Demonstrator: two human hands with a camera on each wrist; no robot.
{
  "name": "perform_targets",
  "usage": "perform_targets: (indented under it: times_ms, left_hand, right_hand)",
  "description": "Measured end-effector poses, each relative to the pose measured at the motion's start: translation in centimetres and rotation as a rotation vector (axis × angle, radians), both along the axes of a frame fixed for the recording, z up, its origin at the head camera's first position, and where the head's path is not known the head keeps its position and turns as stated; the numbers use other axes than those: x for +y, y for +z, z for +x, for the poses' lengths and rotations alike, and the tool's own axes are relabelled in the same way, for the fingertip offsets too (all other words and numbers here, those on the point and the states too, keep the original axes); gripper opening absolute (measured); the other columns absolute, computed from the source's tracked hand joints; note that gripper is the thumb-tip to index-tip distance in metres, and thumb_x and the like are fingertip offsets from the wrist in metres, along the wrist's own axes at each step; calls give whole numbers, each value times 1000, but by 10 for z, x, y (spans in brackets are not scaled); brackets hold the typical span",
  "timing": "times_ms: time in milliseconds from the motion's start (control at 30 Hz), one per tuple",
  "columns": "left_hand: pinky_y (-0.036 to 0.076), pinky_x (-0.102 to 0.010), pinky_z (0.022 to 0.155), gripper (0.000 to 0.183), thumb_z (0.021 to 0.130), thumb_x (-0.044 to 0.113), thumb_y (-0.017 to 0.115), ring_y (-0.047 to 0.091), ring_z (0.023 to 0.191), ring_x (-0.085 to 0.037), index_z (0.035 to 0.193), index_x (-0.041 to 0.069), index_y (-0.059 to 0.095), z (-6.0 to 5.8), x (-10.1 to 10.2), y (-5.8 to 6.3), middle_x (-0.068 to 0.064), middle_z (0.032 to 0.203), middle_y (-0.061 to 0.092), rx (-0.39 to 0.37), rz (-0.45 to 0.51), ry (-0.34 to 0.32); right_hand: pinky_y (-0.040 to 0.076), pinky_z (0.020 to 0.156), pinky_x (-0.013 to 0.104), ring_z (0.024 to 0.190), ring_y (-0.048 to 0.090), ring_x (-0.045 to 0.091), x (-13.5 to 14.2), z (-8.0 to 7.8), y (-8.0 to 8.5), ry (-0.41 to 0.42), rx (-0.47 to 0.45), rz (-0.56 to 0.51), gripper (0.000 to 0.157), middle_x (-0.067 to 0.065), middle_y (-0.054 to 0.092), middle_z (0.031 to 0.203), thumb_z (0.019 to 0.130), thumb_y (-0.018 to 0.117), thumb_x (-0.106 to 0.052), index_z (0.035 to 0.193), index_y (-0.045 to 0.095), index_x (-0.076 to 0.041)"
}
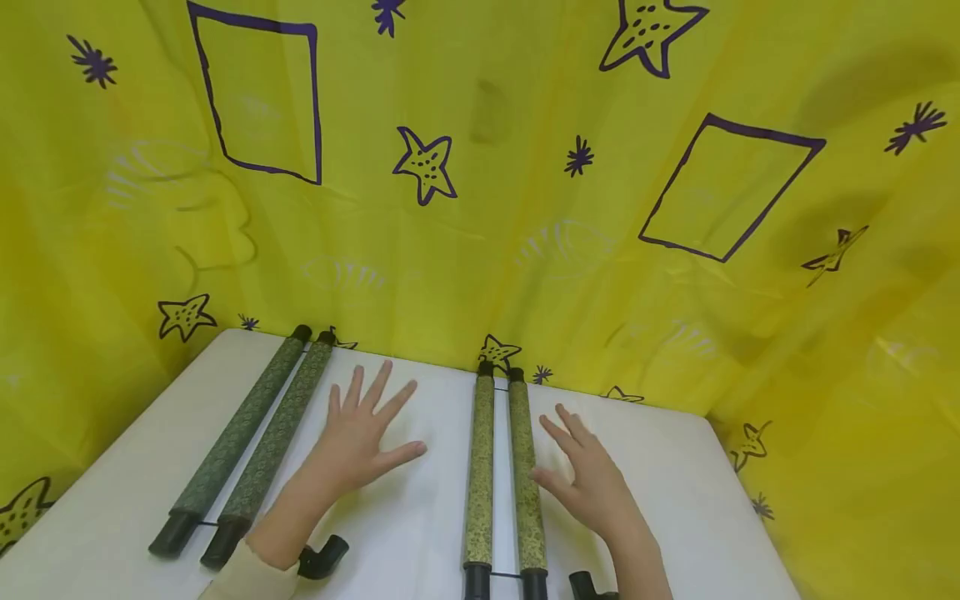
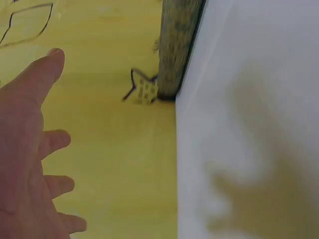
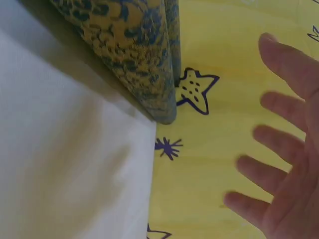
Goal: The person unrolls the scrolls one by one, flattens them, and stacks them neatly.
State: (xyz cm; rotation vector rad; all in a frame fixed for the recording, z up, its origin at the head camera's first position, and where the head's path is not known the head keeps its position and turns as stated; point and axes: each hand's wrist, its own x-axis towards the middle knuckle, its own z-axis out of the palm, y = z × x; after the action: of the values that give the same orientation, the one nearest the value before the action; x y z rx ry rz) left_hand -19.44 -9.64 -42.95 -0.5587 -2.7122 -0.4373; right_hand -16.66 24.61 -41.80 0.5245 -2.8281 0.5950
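My left hand (image 1: 362, 442), fingers spread, hovers above the white table between two pairs of long cloth-patterned tubes, holding nothing. Just left of it lies the dark green pair of tubes (image 1: 281, 433), black at both ends and linked by a thin bar. Right of centre lies a similar yellow-green pair of tubes (image 1: 480, 475). Over its right edge, my right hand (image 1: 588, 479) hangs in the air with fingers extended, the thumb overlapping a tube in the head view. Both wrist views show empty palms, the left hand (image 2: 30, 149) and the right hand (image 3: 289, 159).
A black curved piece (image 1: 324, 557) lies partly hidden beside my left forearm, and another black piece (image 1: 588, 586) by my right forearm. A yellow curtain (image 1: 480, 208) with drawn stars and frames hangs along the back and sides of the white table (image 1: 675, 467).
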Motion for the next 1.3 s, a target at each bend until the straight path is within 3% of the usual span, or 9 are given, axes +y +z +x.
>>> perform_targets:
  times_ms: [100, 200, 333, 433, 567, 700, 933, 1033, 1300]
  left_hand:
    - [7, -69, 97, 74, 80, 73, 40, 3, 136, -42, 144, 36, 26, 8, 17, -10, -4, 153, 8, -75, 49, -107]
    - [11, -68, 97, 68, 84, 66, 44, 10, 136, -40, 143, 36, 29, 17, 33, -18, -1, 153, 12, -148, 63, -215]
    - [16, -68, 96, 62, 87, 59, 46, 16, 135, -39, 142, 33, 33, 24, 55, -23, -1, 152, 18, -240, 44, -368]
    - [20, -67, 96, 60, 88, 59, 43, 21, 134, -38, 142, 35, 32, 24, 70, -25, -1, 151, 22, -307, 21, -444]
    - [25, -64, 95, 59, 87, 62, 39, 27, 133, -35, 141, 39, 32, 22, 81, -28, -1, 150, 24, -333, -43, -456]
    - [28, -62, 95, 55, 87, 62, 41, 32, 131, -33, 136, 37, 42, 20, 84, -29, -1, 149, 27, -278, -98, -445]
    - [29, -50, 101, 46, 88, 57, 46, 36, 128, -34, 125, 31, 56, 15, 83, -35, -2, 145, 34, -178, -68, -455]
    - [29, -51, 101, 43, 88, 56, 46, 36, 127, -37, 121, 30, 57, 13, 80, -37, -1, 144, 36, -152, -82, -451]
    - [29, -50, 101, 41, 89, 52, 49, 39, 126, -35, 124, 31, 56, 14, 77, -26, 0, 141, 41, -147, -50, -464]
  right_hand:
    - [33, 96, 54, 132, 31, 23, -7, 1, -7, 83, -93, -70, 61, -12, 22, 149, 85, 61, -43, 140, 36, -35]
    - [35, 96, 52, 130, 35, 23, -14, 2, -13, 158, -152, -89, 56, -7, 27, 148, 87, 58, -43, 139, 40, -31]
    - [35, 97, 51, 130, 35, 25, -20, 5, -17, 207, -196, -60, 53, 1, 32, 146, 89, 57, -39, 139, 40, -30]
    - [34, 97, 52, 130, 35, 27, -21, 7, -18, 213, -225, -16, 52, 5, 33, 146, 89, 58, -35, 138, 41, -30]
    - [35, 96, 52, 129, 36, 30, -22, 11, -18, 197, -244, 46, 53, 6, 34, 145, 88, 59, -37, 138, 43, -27]
    - [36, 95, 51, 126, 39, 31, -21, 12, -18, 185, -233, 83, 51, 7, 37, 143, 87, 60, -38, 135, 47, -25]
    - [38, 93, 52, 125, 41, 32, -14, 12, -19, 181, -228, 82, 41, 9, 40, 141, 88, 61, -34, 127, 56, -24]
    - [38, 93, 51, 124, 41, 32, -12, 12, -19, 181, -225, 88, 37, 8, 40, 141, 87, 62, -34, 123, 60, -25]
    - [42, 87, 51, 119, 46, 33, -7, 8, -18, 144, -215, 108, 34, 8, 40, 139, 87, 62, -35, 119, 62, -25]
